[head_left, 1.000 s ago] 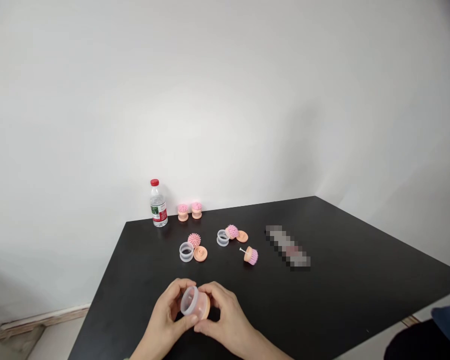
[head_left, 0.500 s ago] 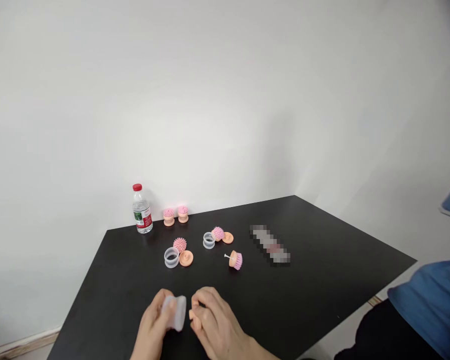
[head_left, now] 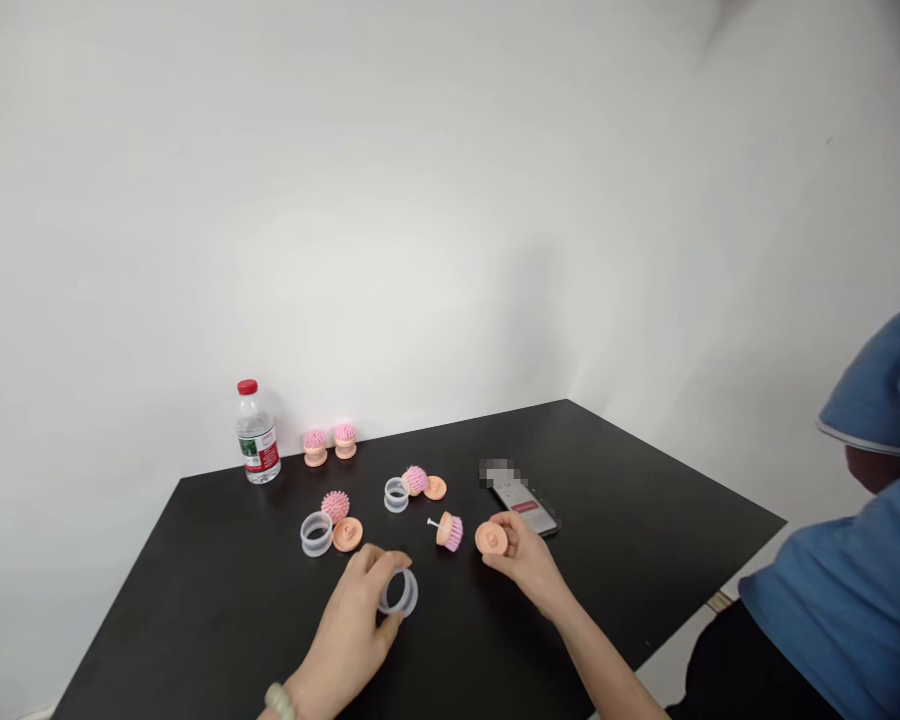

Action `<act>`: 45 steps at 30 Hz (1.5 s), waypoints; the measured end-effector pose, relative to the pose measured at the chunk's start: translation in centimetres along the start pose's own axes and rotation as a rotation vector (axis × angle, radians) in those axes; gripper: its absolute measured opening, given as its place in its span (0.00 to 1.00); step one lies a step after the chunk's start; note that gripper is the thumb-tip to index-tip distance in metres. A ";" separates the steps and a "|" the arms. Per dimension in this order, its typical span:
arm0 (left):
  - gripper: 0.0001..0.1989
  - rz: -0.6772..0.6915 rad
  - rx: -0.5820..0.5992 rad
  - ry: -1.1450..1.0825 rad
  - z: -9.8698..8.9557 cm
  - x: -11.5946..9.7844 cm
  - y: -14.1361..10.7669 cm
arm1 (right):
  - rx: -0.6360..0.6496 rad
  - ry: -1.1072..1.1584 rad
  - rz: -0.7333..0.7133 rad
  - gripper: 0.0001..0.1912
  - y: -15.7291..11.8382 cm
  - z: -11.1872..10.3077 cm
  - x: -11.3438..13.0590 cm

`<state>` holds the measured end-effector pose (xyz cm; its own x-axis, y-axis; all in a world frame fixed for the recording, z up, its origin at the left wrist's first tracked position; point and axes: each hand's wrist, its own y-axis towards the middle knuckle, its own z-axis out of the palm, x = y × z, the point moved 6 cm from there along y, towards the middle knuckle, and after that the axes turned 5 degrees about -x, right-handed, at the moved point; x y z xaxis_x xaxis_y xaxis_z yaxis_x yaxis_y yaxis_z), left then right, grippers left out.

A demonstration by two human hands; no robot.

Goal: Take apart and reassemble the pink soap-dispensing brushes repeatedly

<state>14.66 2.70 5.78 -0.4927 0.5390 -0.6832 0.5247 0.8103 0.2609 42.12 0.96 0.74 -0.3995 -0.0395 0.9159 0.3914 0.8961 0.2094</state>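
Observation:
My left hand (head_left: 356,615) is closed round a clear plastic ring (head_left: 409,594), held over the near part of the black table. In my right hand (head_left: 526,562) is a peach round cap (head_left: 491,539) with a small stub at its centre, gripped by its rim. Between the hands and a little farther back lies a pink-bristled brush head (head_left: 450,532) on its side, a white pin sticking out of it. Behind my left hand rest another clear ring (head_left: 316,535), a peach cap (head_left: 347,534) and a pink bristle piece (head_left: 335,506).
Farther back sit a clear ring (head_left: 397,495), a brush head (head_left: 415,480) and a cap (head_left: 435,488). Two whole brushes (head_left: 330,446) and a water bottle (head_left: 259,440) stand by the wall. A phone (head_left: 529,506) lies at right; a person in blue (head_left: 847,590) sits beyond the table edge.
My hands have moved apart and forward. The right hand carries the cap to the right, near the brush head; the left still holds the ring. The view has shifted slightly right.

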 end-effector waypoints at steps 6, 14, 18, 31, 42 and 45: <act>0.30 0.039 -0.026 0.132 4.5 -0.5 4.3 | 0.072 -0.189 -0.057 0.17 0.9 1.0 -0.6; 0.23 0.046 -0.067 0.194 6.9 -0.3 5.2 | 0.172 -0.352 -0.178 0.34 2.3 1.8 0.8; 0.22 0.056 -0.091 0.197 6.8 0.0 5.0 | 0.287 -0.375 -0.258 0.29 2.8 4.0 2.9; 0.20 0.048 -0.160 0.145 5.8 1.0 3.6 | 0.406 -0.456 -0.395 0.17 1.7 5.0 6.1; 0.28 0.024 -0.153 0.087 6.7 0.6 4.0 | 0.455 -0.421 -0.387 0.34 0.8 4.7 5.0; 0.35 0.013 -0.158 0.080 6.4 0.6 3.5 | 0.446 -0.404 -0.368 0.37 0.4 4.1 5.2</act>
<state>20.64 4.36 1.90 -0.5433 0.5613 -0.6243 0.4188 0.8257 0.3779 36.84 2.95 4.15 -0.7511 -0.2847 0.5956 -0.1707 0.9553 0.2413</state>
